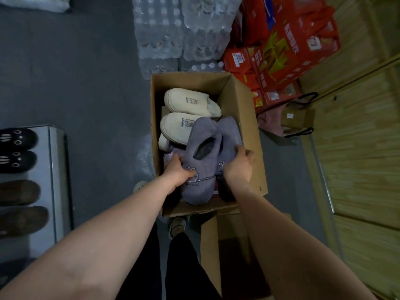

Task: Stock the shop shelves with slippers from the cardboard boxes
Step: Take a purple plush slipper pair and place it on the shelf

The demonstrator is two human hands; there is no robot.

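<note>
An open cardboard box point(244, 109) stands on the floor below me. Inside lie two cream slippers point(184, 100) with blue embroidery at the far end. At the near end is a pair of purple slippers point(207, 135), side by side. My left hand point(179, 172) grips the left purple slipper at its toe end. My right hand point(238, 165) grips the right purple slipper from its outer side. Further slippers beneath the purple pair are mostly hidden.
A white shelf point(54, 169) at the left carries black slippers point(17, 150) and brown slippers point(19, 206). Shrink-wrapped water bottles point(173, 29) and red cartons point(287, 50) stand behind the box. A second cardboard box point(210, 245) is near my legs. Wooden panelling runs along the right.
</note>
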